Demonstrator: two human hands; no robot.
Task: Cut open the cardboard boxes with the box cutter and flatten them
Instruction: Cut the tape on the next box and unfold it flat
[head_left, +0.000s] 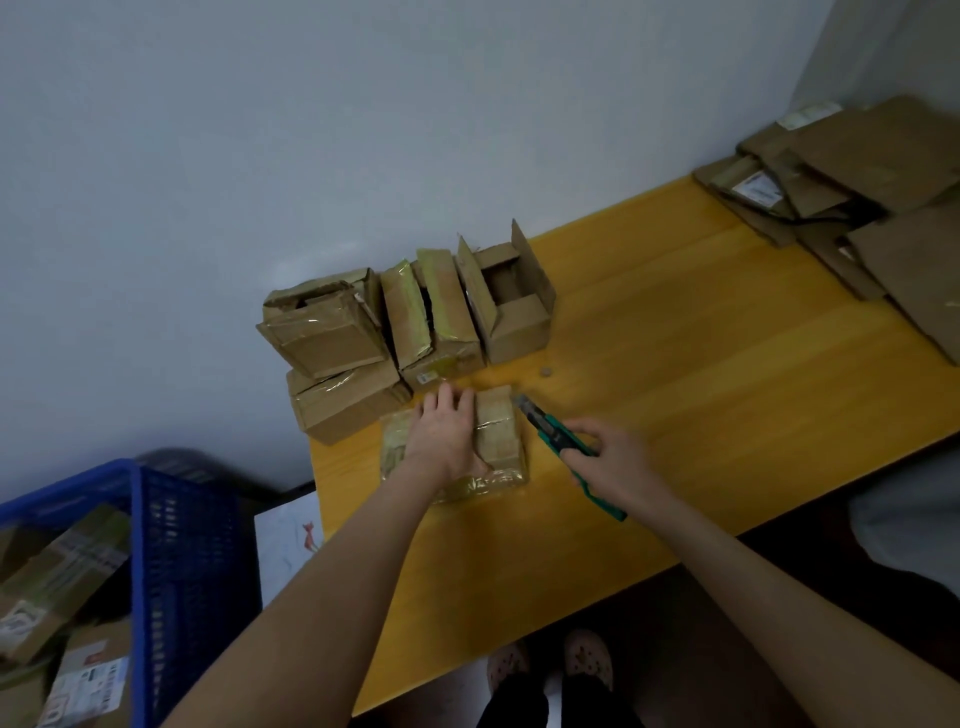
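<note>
The box cutter (556, 436) points at the far right corner of the taped box (498, 431).
The left hand (447, 436) lies flat, fingers straight, pressing the box onto the yellow desk (727, 389). The right hand (618, 457), just right, wraps the cutter, which slants far-left toward it. More boxes (415, 312) stand beyond, with flattened cardboard (883, 197) far right.

yellow wood-grain desk (727, 364), brown cardboard boxes (436, 312) with glossy yellowish tape at its left edge, green-and-black box cutter (566, 447), blue mesh crate (171, 545)
</note>
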